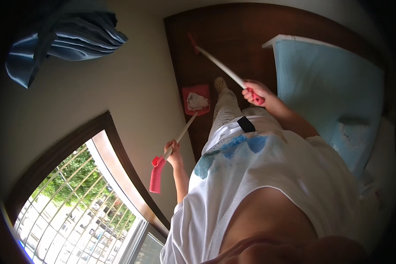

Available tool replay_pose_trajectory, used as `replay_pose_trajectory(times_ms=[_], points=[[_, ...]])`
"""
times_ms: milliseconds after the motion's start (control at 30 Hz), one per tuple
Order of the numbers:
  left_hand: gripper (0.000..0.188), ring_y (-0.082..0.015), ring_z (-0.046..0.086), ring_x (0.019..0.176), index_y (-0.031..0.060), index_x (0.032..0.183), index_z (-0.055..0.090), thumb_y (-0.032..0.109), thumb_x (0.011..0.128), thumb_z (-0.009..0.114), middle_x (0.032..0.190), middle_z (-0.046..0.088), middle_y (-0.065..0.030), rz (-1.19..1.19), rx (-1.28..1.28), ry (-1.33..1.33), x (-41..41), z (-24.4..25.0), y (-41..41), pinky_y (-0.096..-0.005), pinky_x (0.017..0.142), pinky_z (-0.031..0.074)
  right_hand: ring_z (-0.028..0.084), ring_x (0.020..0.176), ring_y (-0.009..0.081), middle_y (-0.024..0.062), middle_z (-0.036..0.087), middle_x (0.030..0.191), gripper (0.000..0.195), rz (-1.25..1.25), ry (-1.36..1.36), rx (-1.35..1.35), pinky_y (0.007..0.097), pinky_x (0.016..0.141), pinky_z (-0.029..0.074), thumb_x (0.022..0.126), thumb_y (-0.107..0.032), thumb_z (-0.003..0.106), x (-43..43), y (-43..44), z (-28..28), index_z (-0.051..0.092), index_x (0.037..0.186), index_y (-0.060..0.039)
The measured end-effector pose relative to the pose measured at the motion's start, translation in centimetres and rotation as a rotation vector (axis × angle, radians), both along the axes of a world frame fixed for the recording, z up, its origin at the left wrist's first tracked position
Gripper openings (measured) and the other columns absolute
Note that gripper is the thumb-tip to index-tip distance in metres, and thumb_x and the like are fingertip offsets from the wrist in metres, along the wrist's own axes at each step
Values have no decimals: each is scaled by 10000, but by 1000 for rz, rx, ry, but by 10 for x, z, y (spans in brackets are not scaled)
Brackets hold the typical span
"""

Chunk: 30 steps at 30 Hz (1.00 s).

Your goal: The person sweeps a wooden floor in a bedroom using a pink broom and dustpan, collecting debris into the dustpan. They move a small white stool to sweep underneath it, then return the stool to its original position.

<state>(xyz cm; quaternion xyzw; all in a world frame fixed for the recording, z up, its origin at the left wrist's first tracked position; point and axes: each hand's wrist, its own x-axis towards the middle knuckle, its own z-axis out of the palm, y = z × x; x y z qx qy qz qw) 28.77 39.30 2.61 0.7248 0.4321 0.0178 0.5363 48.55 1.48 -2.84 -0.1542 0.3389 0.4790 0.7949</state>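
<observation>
In the head view my left hand grips the pale pole of a long-handled pink dustpan, just below its pink hooked grip. The pan lies on the dark brown floor beside the wall and holds a crumpled white piece, perhaps paper or cloth. My right hand is closed round the pink grip of a broom with a white pole. The broom's pink head, dim and partly blurred, is near the floor beyond my foot, apart from the dustpan.
A bed or table under a light blue cover stands at the right. At the lower left is a barred window with a dark wooden frame. A shiny blue-grey curtain hangs by the wall. My foot wears a pale clog.
</observation>
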Motion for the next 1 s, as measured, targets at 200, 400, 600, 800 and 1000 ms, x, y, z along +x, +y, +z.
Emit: replay_pose_trajectory(times_ms=[200, 400, 600, 800, 1000], points=[[111, -144, 575, 678, -28, 857, 567, 57, 785, 573, 762, 571, -92, -24, -11, -32, 57, -15, 25, -231, 633, 496, 424, 445, 45, 6, 423, 594, 203, 44, 425, 137, 159, 361, 371, 859, -167, 433, 85, 62, -63, 386, 706, -41], [120, -142, 564, 692, -28, 861, 573, 50, 769, 580, 791, 577, -91, -33, -53, -6, 96, -14, 42, -246, 651, 488, 436, 454, 75, 15, 437, 590, 226, -106, 527, 316, 193, 386, 396, 860, -185, 440, 92, -17, -71, 400, 689, -45], [141, -154, 561, 717, -12, 881, 591, 44, 751, 588, 804, 592, -86, -233, 112, 84, 115, -20, 47, -262, 680, 465, 426, 484, 35, 1, 452, 666, 240, -108, 166, -67, 162, 395, 372, 892, -166, 414, 108, -40, -30, 429, 1127, -122], [122, -164, 578, 706, -4, 867, 590, 48, 756, 587, 797, 604, -100, -201, 119, 54, 129, -21, 36, -264, 664, 474, 430, 435, 44, 19, 441, 601, 147, -97, 157, 52, 154, 333, 352, 881, -157, 432, 175, 33, -42, 402, 829, -23], [94, -146, 579, 666, -6, 846, 585, 32, 761, 582, 804, 602, -107, -180, 83, 19, 157, -1, 10, -247, 613, 487, 444, 448, 108, 73, 458, 641, 117, -235, 425, 312, 189, 400, 431, 806, -84, 417, 259, 95, -102, 407, 749, 18]])
